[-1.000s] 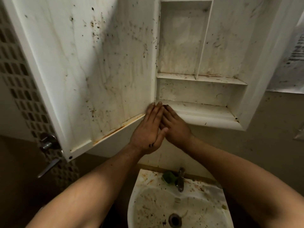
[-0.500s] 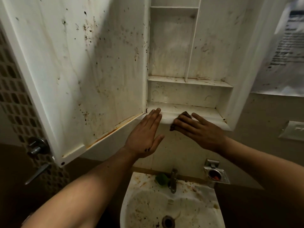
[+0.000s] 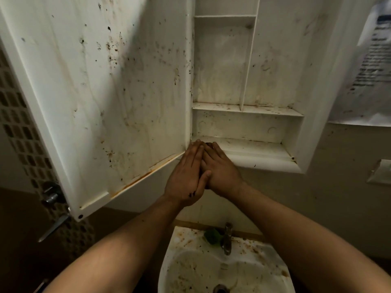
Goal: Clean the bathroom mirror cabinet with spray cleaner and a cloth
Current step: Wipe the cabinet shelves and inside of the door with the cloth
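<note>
Grimy beige wall fills the far side of this bathroom, and the mirror cabinet hangs on it right above the sink. Its door stands swung open to the left, the inner face turned toward me, spotted with dark specks and brown streaks, with a rusty line along its lower edge. Inside the cabinet a thin upright divider splits the tall upper space into two compartments. Under it runs a middle shelf, then a low compartment, then the bottom ledge, all of it stained.

Both of my hands meet at the near left corner of that ledge, where the door hinges onto the cabinet. My left hand is flat, fingers straight and close together, fingertips touching the corner, and it holds nothing. Its thumb lies across my right hand, which sits just to the right and partly under it. The right fingers are also stretched out flat, reaching onto the ledge. A small dark patch shows at their tips, and I cannot tell what it is. A dark smudge marks the heel of my left hand.

Below my forearms the sink is spattered brown, with a metal tap at its far edge and a green lump just left of the tap. Patterned tiles and a metal door handle sit at the left. A printed paper sheet hangs on the wall to the right of the cabinet, with a pale wall plate below it
</note>
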